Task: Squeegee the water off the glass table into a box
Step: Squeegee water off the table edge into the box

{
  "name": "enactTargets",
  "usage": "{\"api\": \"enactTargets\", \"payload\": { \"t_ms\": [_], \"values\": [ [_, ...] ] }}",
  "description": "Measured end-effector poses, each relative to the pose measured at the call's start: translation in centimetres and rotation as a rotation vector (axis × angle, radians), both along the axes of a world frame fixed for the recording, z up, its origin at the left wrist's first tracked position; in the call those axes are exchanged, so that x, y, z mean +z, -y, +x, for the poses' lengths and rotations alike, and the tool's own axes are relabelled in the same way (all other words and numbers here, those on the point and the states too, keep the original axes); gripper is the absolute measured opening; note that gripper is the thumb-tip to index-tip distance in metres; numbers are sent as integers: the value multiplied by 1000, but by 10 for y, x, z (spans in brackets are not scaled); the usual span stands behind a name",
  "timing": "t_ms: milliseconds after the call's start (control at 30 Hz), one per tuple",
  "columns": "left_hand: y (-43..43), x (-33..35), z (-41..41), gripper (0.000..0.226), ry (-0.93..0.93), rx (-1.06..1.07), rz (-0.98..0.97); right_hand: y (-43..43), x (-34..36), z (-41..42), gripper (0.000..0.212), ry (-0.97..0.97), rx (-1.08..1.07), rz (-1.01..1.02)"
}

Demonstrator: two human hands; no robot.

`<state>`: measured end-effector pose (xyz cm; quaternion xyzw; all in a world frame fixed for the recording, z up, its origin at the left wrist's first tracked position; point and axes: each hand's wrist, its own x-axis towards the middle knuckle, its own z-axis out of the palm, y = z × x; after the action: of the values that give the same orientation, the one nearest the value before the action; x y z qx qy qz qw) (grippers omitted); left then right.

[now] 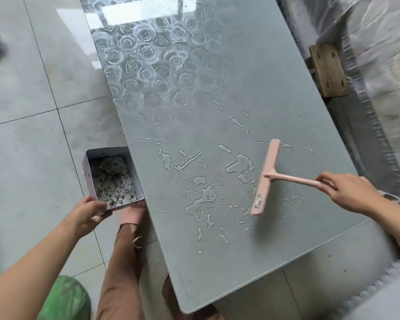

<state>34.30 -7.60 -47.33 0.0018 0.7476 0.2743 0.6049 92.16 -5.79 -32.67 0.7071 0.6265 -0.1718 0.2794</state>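
Step in hand, as I judge it: the start of a pull stroke toward the box.

- Your right hand [349, 192] grips the handle end of the pink squeegee [267, 179]. Its blade lies across the glass tabletop [252, 77] near the right edge. Whether the rubber is pressed down I cannot tell.
- Your left hand [88, 213] grips the near corner of the white box [88, 179], held against the tabletop's left edge with its rim about level with the glass. Dark wet grit covers its bottom.
- Water puddles [203, 199] and beads lie mostly between blade and box. A few streaks sit behind the blade, toward the right edge.

Next move calls for firm, even pressure and a straight draw left, steering the water to the spot where the box waits. Keep the box tight to the edge, or the run-off probably reaches the floor [32, 146].

Surroundings: rose pattern on the far half of the glass, with glare there. Grey floor tiles, a wooden block [328, 70] and clear plastic sheeting [379, 42] beyond the right edge.
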Motion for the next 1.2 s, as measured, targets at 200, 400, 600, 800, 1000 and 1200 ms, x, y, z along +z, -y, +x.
{"api": "enactTargets", "payload": {
  "t_ms": [200,400,600,800,1000,1200],
  "values": [
    [10,-1,1,31,3,-2,-13,25,-32,23,24,-52,-28,-54],
    [13,-12,-3,31,27,-10,10,10,-82,-23,28,-256,26,68],
    [12,-14,-6,31,18,-12,14,-29,-99,-83,27,-372,127,106],
    [10,-20,-9,29,51,-11,26,-40,-69,-39,26,-249,47,76],
    [0,-24,-13,30,50,-23,63,-72,-86,-97,26,-296,160,68],
    [-19,-27,-18,32,68,-20,78,-86,-89,-145,24,-347,217,93]
  ]
}}
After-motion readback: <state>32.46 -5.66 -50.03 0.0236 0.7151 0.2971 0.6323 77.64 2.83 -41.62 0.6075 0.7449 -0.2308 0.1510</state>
